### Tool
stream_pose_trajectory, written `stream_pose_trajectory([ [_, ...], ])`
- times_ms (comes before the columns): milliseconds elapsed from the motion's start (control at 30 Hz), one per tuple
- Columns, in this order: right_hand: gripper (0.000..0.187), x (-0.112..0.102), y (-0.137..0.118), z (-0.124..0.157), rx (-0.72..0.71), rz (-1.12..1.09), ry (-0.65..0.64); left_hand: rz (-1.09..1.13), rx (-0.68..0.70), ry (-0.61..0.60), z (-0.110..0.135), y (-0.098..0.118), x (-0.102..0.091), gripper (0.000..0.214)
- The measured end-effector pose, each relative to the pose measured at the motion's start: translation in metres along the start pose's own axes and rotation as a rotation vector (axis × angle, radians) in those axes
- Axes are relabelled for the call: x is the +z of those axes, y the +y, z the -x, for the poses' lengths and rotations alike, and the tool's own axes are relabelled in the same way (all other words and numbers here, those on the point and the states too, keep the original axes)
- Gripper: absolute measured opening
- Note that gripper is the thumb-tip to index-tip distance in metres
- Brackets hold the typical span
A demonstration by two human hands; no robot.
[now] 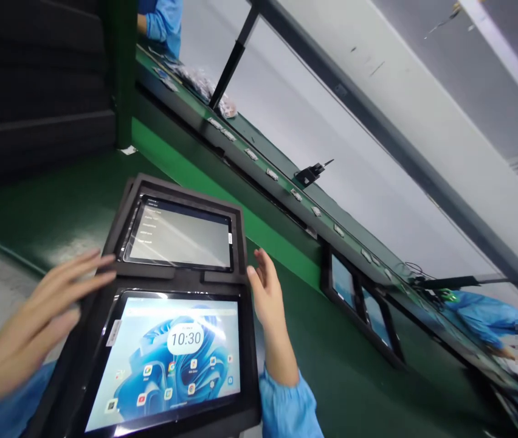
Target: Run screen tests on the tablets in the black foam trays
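In front of me a black foam tray (188, 278) bears two tablets in separate recesses. The near tablet (163, 353) is lit, with a blue wallpaper, app icons and a clock at 10:30. On the far tablet (179, 234) a pale screen shows a dark top bar and a text list. My left hand (49, 316) is open at the tray's left side, fingers stretched toward its edge; whether they touch cannot be made out. Beside the right edge my right hand (268, 298) is raised, its fingers extended and thumb apart, holding nothing.
Another black tray (359, 304) with two tablets lies farther right on the green bench (295, 340). Behind runs a line (259, 146) carrying small parts and a black adapter (309, 175). Dark foam trays (40, 79) are stacked at left. Two people in blue sleeves (487, 313) are nearby.
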State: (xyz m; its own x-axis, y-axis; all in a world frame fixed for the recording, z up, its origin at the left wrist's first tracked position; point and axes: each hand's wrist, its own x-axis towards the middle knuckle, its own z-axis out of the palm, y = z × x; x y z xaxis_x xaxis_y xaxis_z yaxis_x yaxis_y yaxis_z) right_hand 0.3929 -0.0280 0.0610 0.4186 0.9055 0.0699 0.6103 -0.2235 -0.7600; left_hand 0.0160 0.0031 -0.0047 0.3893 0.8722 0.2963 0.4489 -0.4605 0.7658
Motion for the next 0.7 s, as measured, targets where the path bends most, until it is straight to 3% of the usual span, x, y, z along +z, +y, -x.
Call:
stream_pose_trajectory([
  [67, 0.076, 0.016, 0.003, -0.043, 0.020, 0.024, 0.001, -0.027, -0.009, 0.083, -0.043, -0.018, 0.003, 0.040],
  [133, 0.083, 0.032, 0.003, -0.076, 0.029, 0.049, 0.005, -0.132, 0.060, 0.080, -0.084, -0.032, 0.007, 0.037],
  [267, 0.079, 0.051, 0.001, -0.096, 0.014, 0.087, -0.011, -0.229, 0.137, 0.016, -0.132, -0.047, 0.012, 0.044],
  [533, 0.067, 0.047, -0.002, -0.088, -0.049, 0.101, -0.003, -0.286, 0.112, -0.089, -0.144, -0.052, 0.013, 0.042],
  [700, 0.064, 0.047, -0.003, -0.089, -0.064, 0.065, -0.026, -0.165, 0.025, 0.024, -0.110, -0.033, 0.016, 0.055],
])
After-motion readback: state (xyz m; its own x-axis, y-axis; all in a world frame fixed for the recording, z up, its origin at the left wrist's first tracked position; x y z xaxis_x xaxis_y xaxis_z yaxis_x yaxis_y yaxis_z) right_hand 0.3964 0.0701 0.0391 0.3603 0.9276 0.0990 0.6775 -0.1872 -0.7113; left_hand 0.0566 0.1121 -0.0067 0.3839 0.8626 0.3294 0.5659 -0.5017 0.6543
